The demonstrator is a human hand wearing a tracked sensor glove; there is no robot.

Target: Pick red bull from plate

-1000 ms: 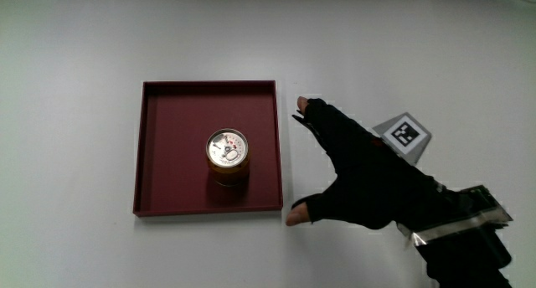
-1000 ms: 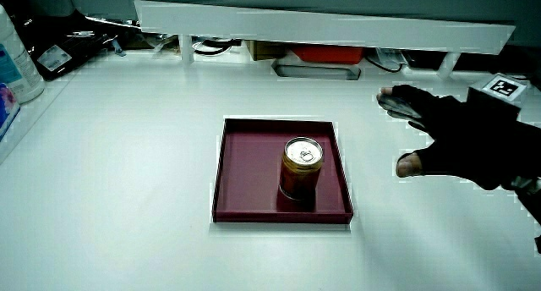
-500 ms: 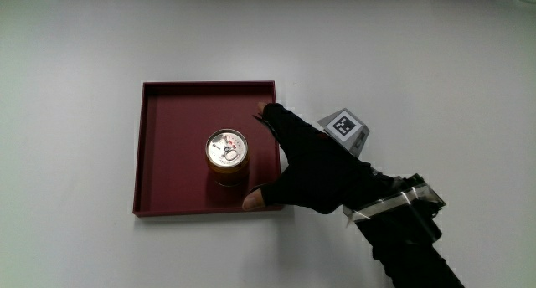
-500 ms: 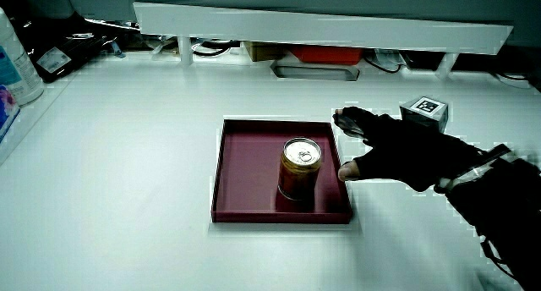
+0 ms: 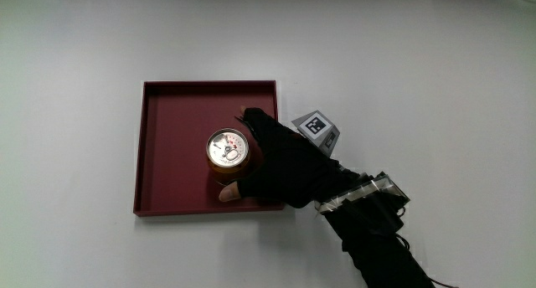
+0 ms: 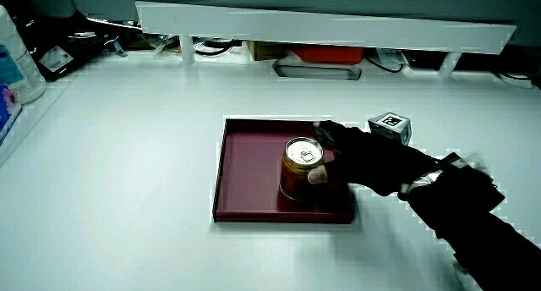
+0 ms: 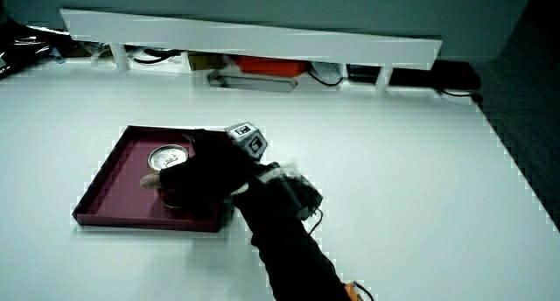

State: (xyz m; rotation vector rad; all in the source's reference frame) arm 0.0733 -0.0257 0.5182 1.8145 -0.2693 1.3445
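A shallow square dark-red tray [image 5: 159, 154] lies flat on the white table [image 5: 75, 54], and a short gold-coloured metal can with a silver pull-tab lid [image 5: 227, 150] stands upright on it, near the tray's middle. The black-gloved hand [image 5: 280, 167] reaches in over the tray's rim and sits against the side of the can; its forearm [image 5: 377, 238] runs back toward the person across the table. The fingers are curved around the can: the thumb tip [image 5: 228, 192] lies at the can's side nearer the person and another fingertip shows at the side farther from the person, so the can sits between them. In a side view the thumb [image 6: 316, 177] is pressed to the can's wall just under the lid. The can's base rests on the tray floor in both side views. The small patterned cube [image 5: 316, 129] on the back of the hand shows above the tray's rim. A low white partition [image 6: 321, 24] runs along the table's edge farthest from the person.
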